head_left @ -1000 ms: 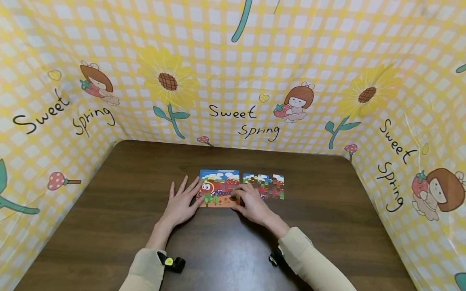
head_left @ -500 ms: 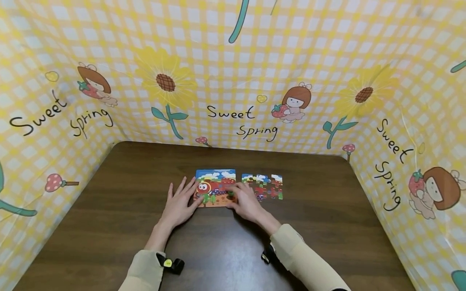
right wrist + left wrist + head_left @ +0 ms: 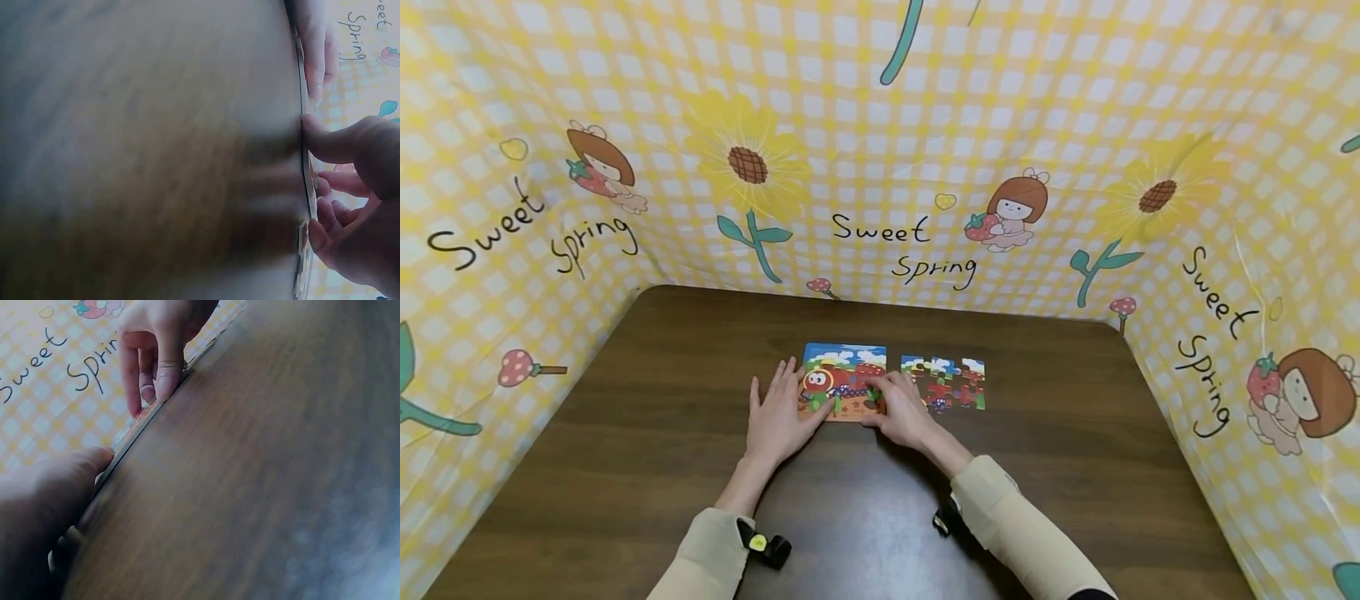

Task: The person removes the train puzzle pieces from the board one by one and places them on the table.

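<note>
A jigsaw puzzle board with a red cartoon caterpillar picture lies on the brown table. My left hand rests along its left side, fingers spread, its thumb over the lower left part. At the board's lower right my right hand has its thumb and bent fingers around a puzzle piece, mostly covered by the fingers. The right wrist view has the right thumb at the board's near edge. In the left wrist view, the left thumb touches that edge.
Several loose puzzle pieces lie in a group just right of the board, partly behind the right hand. The dark wooden table extends around them. A yellow checked cloth stands around the back and sides.
My right thumb and fingers have shifted slightly left over the board's lower right corner, and a dark gap seen there earlier no longer shows. My left thumb reaches farther over the board.
</note>
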Motion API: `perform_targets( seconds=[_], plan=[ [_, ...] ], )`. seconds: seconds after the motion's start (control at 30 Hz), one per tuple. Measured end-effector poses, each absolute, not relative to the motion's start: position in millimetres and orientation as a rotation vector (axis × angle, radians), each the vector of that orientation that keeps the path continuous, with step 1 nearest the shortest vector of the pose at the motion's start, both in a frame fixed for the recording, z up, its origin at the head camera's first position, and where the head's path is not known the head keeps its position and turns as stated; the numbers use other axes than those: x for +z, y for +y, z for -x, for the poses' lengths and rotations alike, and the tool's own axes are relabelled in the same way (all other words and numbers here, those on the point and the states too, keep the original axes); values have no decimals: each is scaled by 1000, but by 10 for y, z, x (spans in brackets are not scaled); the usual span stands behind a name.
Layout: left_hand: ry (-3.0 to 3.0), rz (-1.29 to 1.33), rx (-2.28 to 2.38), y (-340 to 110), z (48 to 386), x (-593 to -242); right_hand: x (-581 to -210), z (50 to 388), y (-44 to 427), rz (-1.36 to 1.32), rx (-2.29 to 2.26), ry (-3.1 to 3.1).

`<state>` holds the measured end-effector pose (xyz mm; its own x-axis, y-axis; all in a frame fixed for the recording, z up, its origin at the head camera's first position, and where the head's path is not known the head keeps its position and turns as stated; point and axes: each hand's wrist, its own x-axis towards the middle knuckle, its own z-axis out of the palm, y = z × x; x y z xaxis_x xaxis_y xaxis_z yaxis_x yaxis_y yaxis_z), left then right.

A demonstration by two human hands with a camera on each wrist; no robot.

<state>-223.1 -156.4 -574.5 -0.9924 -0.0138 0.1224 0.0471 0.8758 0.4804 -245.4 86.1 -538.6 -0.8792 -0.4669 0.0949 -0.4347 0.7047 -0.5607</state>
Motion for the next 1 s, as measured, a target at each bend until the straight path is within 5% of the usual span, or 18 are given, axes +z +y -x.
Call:
perform_targets(
  seconds=[0.63,1.0],
  plan=[
    [-2940,40,-748,-1576,2229,-5742,-5651,2592,889,822,-1081,2831],
    [-2936,48,-713,-1567,2220,-5756,-5414,2455,827,708,-1321,2635]
  ],
)
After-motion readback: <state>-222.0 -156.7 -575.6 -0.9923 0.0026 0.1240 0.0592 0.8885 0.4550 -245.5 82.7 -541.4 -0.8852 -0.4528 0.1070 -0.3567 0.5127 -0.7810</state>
